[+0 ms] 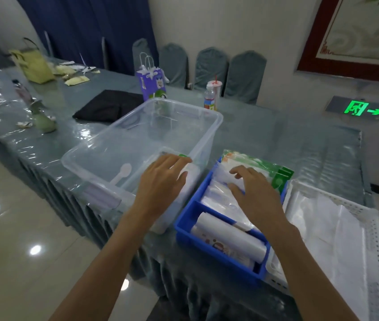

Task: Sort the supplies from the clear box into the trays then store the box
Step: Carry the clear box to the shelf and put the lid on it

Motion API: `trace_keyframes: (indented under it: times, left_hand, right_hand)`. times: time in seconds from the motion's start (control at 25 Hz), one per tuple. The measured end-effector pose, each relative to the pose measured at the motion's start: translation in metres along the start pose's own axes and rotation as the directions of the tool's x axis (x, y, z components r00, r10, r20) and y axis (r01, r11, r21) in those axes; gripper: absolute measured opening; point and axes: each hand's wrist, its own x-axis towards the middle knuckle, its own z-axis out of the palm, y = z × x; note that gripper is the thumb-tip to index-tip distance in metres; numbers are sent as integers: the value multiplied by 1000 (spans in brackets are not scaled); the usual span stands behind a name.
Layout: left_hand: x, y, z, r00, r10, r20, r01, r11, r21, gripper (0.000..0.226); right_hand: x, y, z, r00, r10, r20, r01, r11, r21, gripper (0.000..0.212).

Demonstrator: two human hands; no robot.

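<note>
A person stands at a long counter (pixel 276 140) covered in shiny blue-grey plastic, both bare arms reaching forward.

The left hand (pixel 163 179) lies inside the clear box (pixel 137 144), fingers (pixel 181 162) spread fairly wide and nearly straight, resting on a white packet with a green corner (pixel 189 174) against the box's right wall. Whether the fingers grip it cannot be told. 1 white plastic spoon (pixel 122 173) lies on the box floor, left of that hand.

The right hand (pixel 257 193) is over the blue tray (pixel 191 218), just beside the box. Its fingers (pixel 237 176) curl narrowly onto clear plastic packets (pixel 221 200) in the tray's far compartment. 1 white roll with a printed end (pixel 230 239) lies in the near compartment. Green-and-white pouches (pixel 274 174) stand upright at the tray's far end; their number is unclear.

1 white perforated tray (pixel 373 228) touches the blue tray's right side and holds clear bags.

Farther back stand 1 purple gift bag (pixel 152 83), 1 small bottle (pixel 209 100), 1 folded black cloth (pixel 109 105) and 4 covered chairs (pixel 244 75).
</note>
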Motion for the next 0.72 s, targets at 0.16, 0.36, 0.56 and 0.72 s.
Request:
trace_keyframes:
  times: [0.16,0.36,0.56,0.72]
  left_hand:
    - [-8,-48,-25,993,-101,-61,101,995,8,24]
    - [-18,-132,-45,996,-91,-24,91,996,-6,26]
    - [-23,-228,-59,997,-74,20,74,997,-4,27]
    - [-17,-277,-55,995,-78,69,81,996,-35,28]
  right_hand:
    - [21,-52,19,998,-44,-43,45,999,15,33]
    - [46,-119,52,995,-20,-102,22,999,24,30]
    - [74,-180,94,992,23,-125,-26,999,-25,28]
    - [82,-190,108,980,138,-140,-145,989,-38,30]
